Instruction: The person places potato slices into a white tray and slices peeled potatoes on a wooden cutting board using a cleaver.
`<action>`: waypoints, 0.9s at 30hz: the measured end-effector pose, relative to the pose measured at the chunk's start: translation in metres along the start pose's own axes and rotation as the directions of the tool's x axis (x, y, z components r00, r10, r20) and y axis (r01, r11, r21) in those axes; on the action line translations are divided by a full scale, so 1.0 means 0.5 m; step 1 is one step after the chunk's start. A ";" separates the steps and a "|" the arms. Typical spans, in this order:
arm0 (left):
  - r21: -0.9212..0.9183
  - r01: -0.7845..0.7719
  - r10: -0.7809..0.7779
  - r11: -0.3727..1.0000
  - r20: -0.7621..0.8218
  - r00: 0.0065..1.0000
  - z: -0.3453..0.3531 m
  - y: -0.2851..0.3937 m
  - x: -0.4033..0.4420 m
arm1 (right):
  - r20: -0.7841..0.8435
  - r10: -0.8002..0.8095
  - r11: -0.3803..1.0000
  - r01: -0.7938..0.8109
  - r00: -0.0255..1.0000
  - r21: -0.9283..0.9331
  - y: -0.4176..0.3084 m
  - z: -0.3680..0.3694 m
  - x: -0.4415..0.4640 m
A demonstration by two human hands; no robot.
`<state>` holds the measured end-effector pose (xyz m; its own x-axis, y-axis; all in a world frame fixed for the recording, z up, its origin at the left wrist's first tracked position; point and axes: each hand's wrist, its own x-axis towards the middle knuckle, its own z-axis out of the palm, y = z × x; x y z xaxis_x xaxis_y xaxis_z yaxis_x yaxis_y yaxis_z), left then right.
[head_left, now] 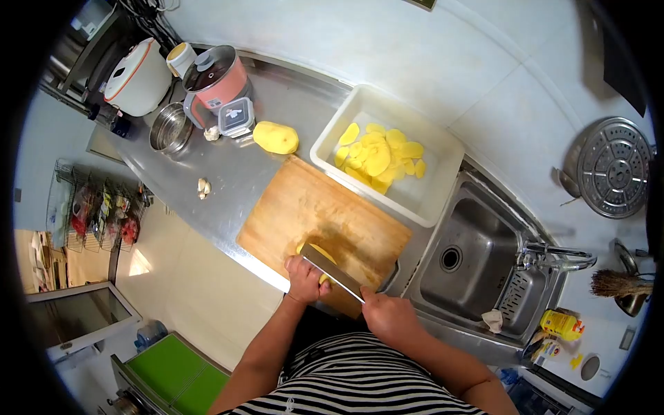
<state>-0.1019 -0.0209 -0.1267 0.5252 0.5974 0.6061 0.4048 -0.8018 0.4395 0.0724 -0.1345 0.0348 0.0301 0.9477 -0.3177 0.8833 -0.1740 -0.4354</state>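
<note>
We grip a cleaver [333, 271] in our right hand [393, 319], our left hand [304, 279] on a potato [322, 251], wooden board [311, 197] beneath, yellow slices [377, 160] in a white tub [434, 187].

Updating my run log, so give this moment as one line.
left hand: holding potato | right hand: gripping knife | potato: on board | slices: in tub

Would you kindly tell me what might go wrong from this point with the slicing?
The knife is right beside the left hand, so a slip of the right hand could nick a finger.
The cutting board has a dark patch that looks damp, so the potato under the blade might slide.
The cutting happens near the board's front edge, so slices could drop off.
</note>
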 end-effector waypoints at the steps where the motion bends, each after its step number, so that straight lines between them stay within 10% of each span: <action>1: -0.002 -0.003 0.003 1.000 0.004 1.000 0.001 -0.001 0.000 | -0.002 0.004 1.000 -0.004 1.000 0.004 -0.002 -0.003 0.004; 27: -0.016 -0.052 0.051 0.999 -0.047 0.998 -0.006 0.005 0.014 | 0.108 -0.005 0.981 -0.015 0.994 0.191 0.017 0.026 0.111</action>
<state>-0.0992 -0.0186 -0.1194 0.5091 0.5545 0.6583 0.3652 -0.8318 0.4181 0.0752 -0.0870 0.0026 -0.0252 0.9144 -0.4041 0.7770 -0.2364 -0.5835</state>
